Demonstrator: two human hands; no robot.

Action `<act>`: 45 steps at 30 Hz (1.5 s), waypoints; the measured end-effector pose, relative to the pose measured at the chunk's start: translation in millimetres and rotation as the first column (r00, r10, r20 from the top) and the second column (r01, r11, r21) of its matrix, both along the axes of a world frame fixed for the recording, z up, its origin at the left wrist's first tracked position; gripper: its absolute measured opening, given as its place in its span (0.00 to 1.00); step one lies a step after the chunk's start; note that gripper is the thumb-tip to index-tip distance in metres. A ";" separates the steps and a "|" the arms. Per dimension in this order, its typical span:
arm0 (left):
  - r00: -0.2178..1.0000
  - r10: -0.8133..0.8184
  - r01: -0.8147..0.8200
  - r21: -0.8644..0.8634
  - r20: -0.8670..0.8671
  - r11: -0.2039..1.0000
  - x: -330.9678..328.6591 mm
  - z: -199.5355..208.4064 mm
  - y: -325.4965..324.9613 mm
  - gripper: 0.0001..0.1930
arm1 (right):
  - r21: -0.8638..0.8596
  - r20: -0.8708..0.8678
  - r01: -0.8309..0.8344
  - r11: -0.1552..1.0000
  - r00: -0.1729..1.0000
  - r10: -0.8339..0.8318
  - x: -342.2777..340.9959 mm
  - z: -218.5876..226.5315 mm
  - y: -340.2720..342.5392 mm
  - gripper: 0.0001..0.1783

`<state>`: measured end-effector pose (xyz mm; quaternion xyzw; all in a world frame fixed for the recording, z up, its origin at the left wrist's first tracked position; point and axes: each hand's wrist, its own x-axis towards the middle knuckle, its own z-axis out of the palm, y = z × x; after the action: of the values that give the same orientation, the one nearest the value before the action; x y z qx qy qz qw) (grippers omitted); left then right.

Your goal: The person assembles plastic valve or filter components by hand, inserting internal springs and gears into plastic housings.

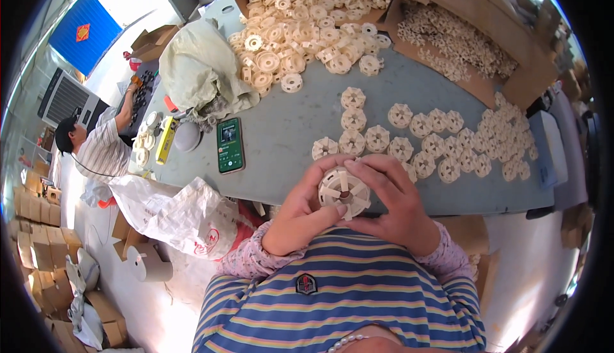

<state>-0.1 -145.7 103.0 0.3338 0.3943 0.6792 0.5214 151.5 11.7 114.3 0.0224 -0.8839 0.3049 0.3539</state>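
Close to my body, over the table's near edge, a round cream plastic part (344,194) with slots around its rim and a hole in its middle is held between both hands. My left hand (306,206) wraps its left side, the thumb along the lower rim. My right hand (391,199) grips it from the right, its fingertips at the upper rim. Whether the right fingertips also pinch a small piece is hidden. Just beyond my hands, similar wheel-shaped parts (377,138) lie in loose rows on the grey table (288,122).
A big heap of cream parts (300,26) covers the far table. An open cardboard box (460,39) of small pieces stands far right. A phone (230,145), yellow box (166,140) and crumpled cloth (198,65) lie left. White sacks (185,218) hang near left. Another person (96,135) works beyond.
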 end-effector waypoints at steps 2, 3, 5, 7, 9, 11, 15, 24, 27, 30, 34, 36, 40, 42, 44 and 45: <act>0.996 0.039 -0.040 -0.012 -0.076 0.999 1.4 -2.2 -2.3 0.39 | 0.043 0.013 0.015 0.999 1.000 -0.016 0.5 -2.7 -4.8 0.46; 0.987 0.081 -0.086 -0.029 -0.142 0.996 1.6 -2.5 -3.4 0.37 | 0.042 0.016 0.016 0.999 1.000 -0.016 0.9 -3.6 -7.6 0.46; 0.971 0.121 -0.132 -0.040 -0.206 0.990 -0.1 -3.9 -6.0 0.36 | 0.133 0.033 0.011 0.991 0.999 -0.016 0.9 -5.1 -12.1 0.46; 0.928 0.152 -0.166 -0.014 -0.339 0.986 -3.1 -6.3 -9.9 0.33 | 0.161 0.041 0.005 0.987 0.999 -0.012 0.0 -5.0 -17.6 0.46; 0.911 0.173 -0.183 0.011 -0.374 0.983 -5.2 -10.1 -14.4 0.32 | 0.192 0.050 -0.001 0.981 0.999 -0.008 -2.4 -5.0 -22.3 0.47; 0.893 0.193 -0.195 0.036 -0.406 0.980 -6.8 -13.7 -19.4 0.31 | 0.212 0.042 -0.020 0.977 0.999 0.011 -5.0 -6.0 -27.3 0.46; 0.893 0.250 -0.257 0.031 -0.373 0.966 -7.8 -25.4 -28.5 0.28 | 0.264 0.036 0.010 0.965 0.999 -0.020 -9.4 -4.7 -40.8 0.45; 0.995 -0.020 0.016 0.033 0.103 0.999 -12.6 -20.2 -43.0 0.36 | 0.087 0.096 -0.096 0.992 0.992 0.088 -6.8 1.4 -39.8 0.45; 0.952 -0.180 0.147 0.147 0.248 0.978 -21.1 -19.2 -40.9 0.36 | 0.103 0.091 -0.051 0.993 0.995 0.041 -3.3 -2.3 -37.7 0.45; 0.916 -0.256 0.211 0.172 0.308 0.962 -21.6 -13.3 -38.1 0.35 | 0.066 0.144 0.037 0.997 0.989 -0.046 3.4 -5.5 -25.1 0.44; 0.887 -0.237 0.230 0.066 0.396 0.971 -17.2 -20.3 -18.3 0.33 | -0.042 0.157 0.047 0.998 0.987 -0.040 14.5 -16.4 -12.7 0.44; 0.896 -0.261 0.265 0.038 0.360 0.963 -19.7 -26.6 -6.8 0.32 | -0.040 0.147 0.079 0.996 0.986 -0.073 19.7 -20.8 -7.4 0.44; 0.884 -0.302 0.329 -0.014 0.357 0.944 -16.9 -29.3 20.6 0.32 | -0.032 0.160 0.163 0.986 0.975 -0.156 30.7 -25.9 -0.2 0.45; 0.915 -0.358 0.382 -0.109 0.188 0.918 -19.8 -34.8 36.8 0.32 | -0.020 0.195 0.217 0.976 0.958 -0.209 41.6 -27.6 6.9 0.46; 0.925 -0.372 0.360 -0.141 -0.075 0.922 -20.2 -63.2 49.5 0.34 | -0.116 0.419 0.300 0.947 0.879 -0.227 58.2 -44.5 11.3 0.45; 0.913 -0.401 0.389 -0.140 -0.077 0.911 -26.8 -75.6 51.8 0.34 | -0.114 0.417 0.330 0.937 0.872 -0.256 72.8 -58.1 15.7 0.45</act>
<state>-26.9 -93.9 27.5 0.4092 0.3858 0.5160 0.6461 224.3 27.4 56.3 -0.2068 -0.8985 0.3250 0.2105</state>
